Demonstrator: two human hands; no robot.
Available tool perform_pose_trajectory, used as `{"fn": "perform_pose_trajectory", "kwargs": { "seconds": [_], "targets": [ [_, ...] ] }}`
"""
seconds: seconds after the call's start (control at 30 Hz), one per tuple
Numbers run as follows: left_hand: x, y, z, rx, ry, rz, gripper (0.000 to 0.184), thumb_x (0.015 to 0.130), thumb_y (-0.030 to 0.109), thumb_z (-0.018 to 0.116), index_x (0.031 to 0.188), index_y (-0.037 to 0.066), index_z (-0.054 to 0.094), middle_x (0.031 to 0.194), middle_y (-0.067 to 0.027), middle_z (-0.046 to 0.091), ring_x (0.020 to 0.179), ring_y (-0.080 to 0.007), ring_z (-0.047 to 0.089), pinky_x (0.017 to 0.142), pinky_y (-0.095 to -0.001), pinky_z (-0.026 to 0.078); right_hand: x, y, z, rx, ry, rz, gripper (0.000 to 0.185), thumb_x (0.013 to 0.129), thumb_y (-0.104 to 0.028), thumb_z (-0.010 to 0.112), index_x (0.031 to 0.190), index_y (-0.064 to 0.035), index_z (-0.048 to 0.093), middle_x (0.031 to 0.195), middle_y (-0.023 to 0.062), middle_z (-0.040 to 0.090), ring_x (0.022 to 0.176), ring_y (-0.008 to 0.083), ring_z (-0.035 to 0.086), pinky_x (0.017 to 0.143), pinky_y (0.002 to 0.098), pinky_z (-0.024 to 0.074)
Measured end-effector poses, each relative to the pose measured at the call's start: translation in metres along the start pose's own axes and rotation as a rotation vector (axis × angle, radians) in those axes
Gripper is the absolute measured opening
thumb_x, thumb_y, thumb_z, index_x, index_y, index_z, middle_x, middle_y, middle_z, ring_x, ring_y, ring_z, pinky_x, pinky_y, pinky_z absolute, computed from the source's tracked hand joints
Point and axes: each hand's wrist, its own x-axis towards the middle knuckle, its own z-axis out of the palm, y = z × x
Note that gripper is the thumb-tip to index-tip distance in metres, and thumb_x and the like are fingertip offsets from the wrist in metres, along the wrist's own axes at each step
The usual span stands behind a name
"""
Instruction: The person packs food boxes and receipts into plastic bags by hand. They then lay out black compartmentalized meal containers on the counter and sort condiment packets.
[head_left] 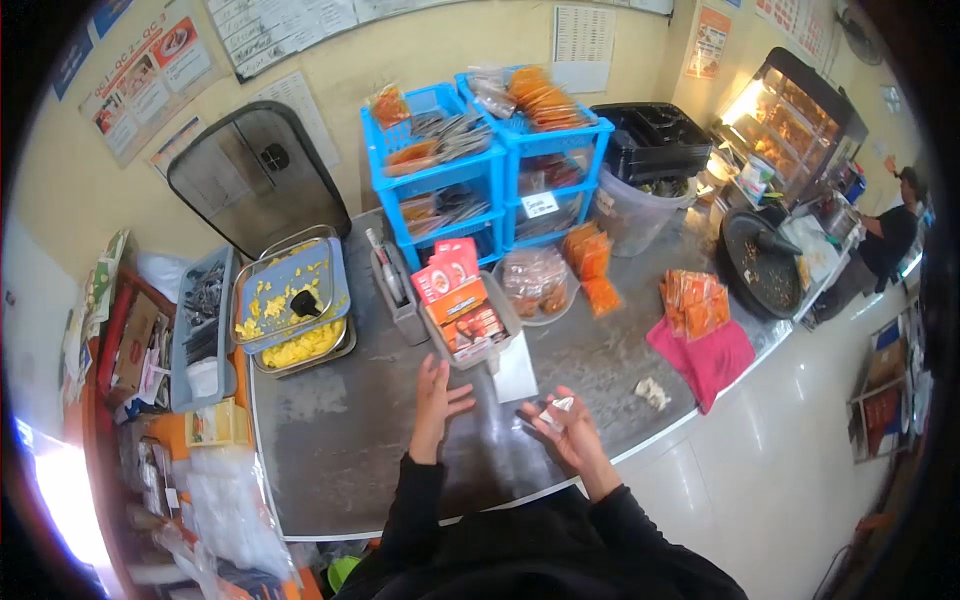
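Over the dark metal table (330, 450), my left hand (435, 405) is held with its fingers apart and nothing in it, just below a grey bin (505, 315) of red and orange printed packets (465, 318). My right hand (570, 435) is palm up, its fingers curled round a small white and silvery packet (557, 410). A white sheet (515, 370) lies between the hands, beyond them. To the right of my right hand rests a crumpled whitish piece (652, 393).
Blue crates (550, 160) of sachets stand at the back, beside a clear tub (640, 215). Left are trays of yellow food (305, 345); right are orange packets (695, 300) on a pink cloth (710, 360) and a black mortar (760, 265). A person (890, 235) stands far right.
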Motion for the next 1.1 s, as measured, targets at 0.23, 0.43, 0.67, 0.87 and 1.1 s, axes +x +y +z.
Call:
{"fn": "perform_pose_trajectory", "kwargs": {
  "seconds": [0.23,0.43,0.67,0.87,1.1],
  "targets": [
    [0.075,-0.037,0.032,-0.311,0.217,0.226,0.029,0.095,0.001,0.044,0.124,0.000,0.046,0.112,-0.0178,0.058,0.086,-0.0368,0.068,0.069,-0.0468,0.063,0.033,-0.063,-0.107,-0.033,0.024,-0.097,0.004,0.093,-0.012,0.057,0.090,-0.0099,0.055,0.075,0.0004,0.053,0.052,0.0093,0.045,0.038,0.0211,0.0267],
    [0.095,-0.026,0.025,-0.180,0.244,0.275,0.024,0.097,0.006,0.047,0.120,-0.003,0.048,0.119,-0.0185,0.055,0.088,-0.0390,0.067,0.073,-0.0485,0.063,0.110,-0.089,-0.071,-0.494,0.105,-0.270,0.040,0.096,-0.041,0.057,0.067,-0.0158,0.046,0.052,-0.0052,0.037,0.038,0.0072,0.032,0.035,0.0254,0.0216],
    [0.095,-0.025,0.020,-0.215,0.225,0.241,0.019,0.097,0.008,0.050,0.114,-0.001,0.050,0.109,-0.0137,0.055,0.082,-0.0378,0.067,0.069,-0.0469,0.063,0.196,-0.079,-0.003,-0.766,0.034,-0.125,0.046,0.095,-0.033,0.058,0.128,-0.0056,0.042,0.071,0.0126,0.066,0.041,0.0122,0.048,0.036,0.0271,0.0333],
    [0.085,-0.020,0.018,-0.214,0.197,0.209,0.026,0.095,0.004,0.048,0.120,-0.002,0.048,0.112,-0.0151,0.055,0.080,-0.0359,0.067,0.071,-0.0462,0.063,0.215,-0.061,-0.018,-0.639,0.022,-0.233,0.040,0.094,-0.012,0.049,0.133,-0.0035,0.042,0.071,0.0133,0.068,0.045,0.0129,0.056,0.035,0.0262,0.0343],
    [0.045,-0.026,0.013,-0.177,0.204,0.220,0.035,0.093,0.002,0.049,0.127,-0.006,0.048,0.107,-0.0183,0.061,0.078,-0.0320,0.069,0.067,-0.0422,0.063,0.169,-0.087,-0.025,-0.632,0.027,-0.320,0.034,0.094,-0.009,0.046,0.127,-0.0035,0.051,0.070,0.0123,0.067,0.044,0.0092,0.051,0.036,0.0242,0.0326]
  ]
}}
